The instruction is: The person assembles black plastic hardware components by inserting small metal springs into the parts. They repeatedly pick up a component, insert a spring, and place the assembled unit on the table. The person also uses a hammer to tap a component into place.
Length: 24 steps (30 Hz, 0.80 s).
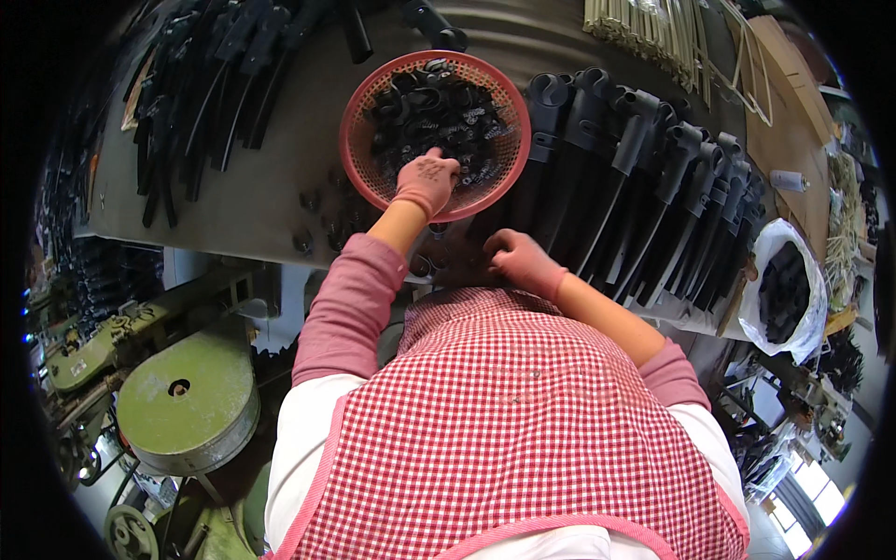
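A round pink plastic basket (pixel 520 168) with perforated sides holds a heap of small black curved clips (pixel 420 117). My left hand (pixel 429 180), in a pink glove, reaches over the near rim with its fingertips down at the clips; the fingers I can see stand apart. Beside the basket's near right side, at the table's front edge, my right hand (pixel 525 261) is closed with curled fingers. Its fingertips are turned away, so whatever they may hold is hidden. Several loose clips (pixel 336 233) lie on the table left of my right hand, below the basket.
Long black parts with tube-shaped ends (pixel 644 159) lie in a row at right; more black strips (pixel 233 84) lie far left. Pale rods (pixel 644 33) are bundled at the back. A white plastic bag (pixel 810 280) holds black pieces. A green machine (pixel 187 401) stands lower left.
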### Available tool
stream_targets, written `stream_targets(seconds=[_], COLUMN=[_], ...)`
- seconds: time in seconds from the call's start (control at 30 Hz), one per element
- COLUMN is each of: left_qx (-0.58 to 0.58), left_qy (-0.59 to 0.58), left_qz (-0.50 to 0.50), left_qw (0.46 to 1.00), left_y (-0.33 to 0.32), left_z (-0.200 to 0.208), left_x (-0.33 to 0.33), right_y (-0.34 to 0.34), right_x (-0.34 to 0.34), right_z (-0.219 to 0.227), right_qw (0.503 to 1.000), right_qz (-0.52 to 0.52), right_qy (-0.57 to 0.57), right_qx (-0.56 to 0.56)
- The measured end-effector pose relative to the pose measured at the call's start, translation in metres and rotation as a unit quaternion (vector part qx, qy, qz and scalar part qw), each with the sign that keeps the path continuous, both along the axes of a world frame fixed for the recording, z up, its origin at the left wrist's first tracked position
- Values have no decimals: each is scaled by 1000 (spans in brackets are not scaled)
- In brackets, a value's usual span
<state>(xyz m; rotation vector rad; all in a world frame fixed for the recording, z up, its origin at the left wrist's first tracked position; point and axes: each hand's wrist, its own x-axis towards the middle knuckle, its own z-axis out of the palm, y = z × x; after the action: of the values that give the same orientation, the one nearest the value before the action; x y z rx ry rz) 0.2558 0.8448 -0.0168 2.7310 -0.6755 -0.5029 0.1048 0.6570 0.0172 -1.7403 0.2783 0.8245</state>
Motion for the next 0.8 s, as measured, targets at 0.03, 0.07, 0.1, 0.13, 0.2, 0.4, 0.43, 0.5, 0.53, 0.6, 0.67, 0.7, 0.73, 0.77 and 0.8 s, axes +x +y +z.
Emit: stream_targets(seconds=[0.03, 0.07, 0.1, 0.13, 0.2, 0.4, 0.43, 0.5, 0.53, 0.6, 0.67, 0.7, 0.73, 0.77, 0.8], left_qx=[-35, -74, -185, -297, -472, -699, -681, -676, -665, -662, -686, -694, -700, -702, -711], left_qy=[0, -9, 88, 178, 291, 412, 393, 342, 321, 291, 280, 282, 278, 284, 288], left_qz=[34, 60, 131, 192, 274, 256, 243, 222, 210, 216, 249, 267, 271, 277, 275], left_qw=[999, 995, 970, 918, 786, 526, 568, 614, 640, 656, 624, 606, 599, 592, 579], left_y=[6, 11, 16, 21, 25, 23, 19, 10, 6, 3, 4, 6, 8, 12, 15], left_z=[1, 4, 7, 13, 28, 93, 103, 118, 124, 134, 139, 141, 142, 143, 142], left_x=[-4, -7, -10, -14, -21, -58, -63, -75, -78, -81, -83, -84, -84, -83, -83], right_y=[-7, -13, -18, -21, -20, 3, 9, 18, 23, 27, 28, 29, 29, 29, 29], right_x=[2, 6, 12, 17, 31, 59, 60, 60, 60, 59, 59, 58, 58, 58, 58], right_z=[13, 27, 40, 53, 74, 114, 118, 124, 127, 133, 138, 140, 141, 143, 144], right_qw=[984, 937, 920, 892, 863, 868, 879, 904, 915, 921, 931, 928, 925, 919, 925], right_qz=[-106, -211, -246, -284, -323, -370, -366, -330, -313, -293, -276, -255, -251, -230, -233], right_qy=[68, 133, 140, 132, 104, 46, 31, -27, -47, -69, -62, -84, -103, -125, -133], right_qx=[124, 244, 273, 326, 373, 329, 305, 270, 249, 247, 232, 259, 267, 296, 271])
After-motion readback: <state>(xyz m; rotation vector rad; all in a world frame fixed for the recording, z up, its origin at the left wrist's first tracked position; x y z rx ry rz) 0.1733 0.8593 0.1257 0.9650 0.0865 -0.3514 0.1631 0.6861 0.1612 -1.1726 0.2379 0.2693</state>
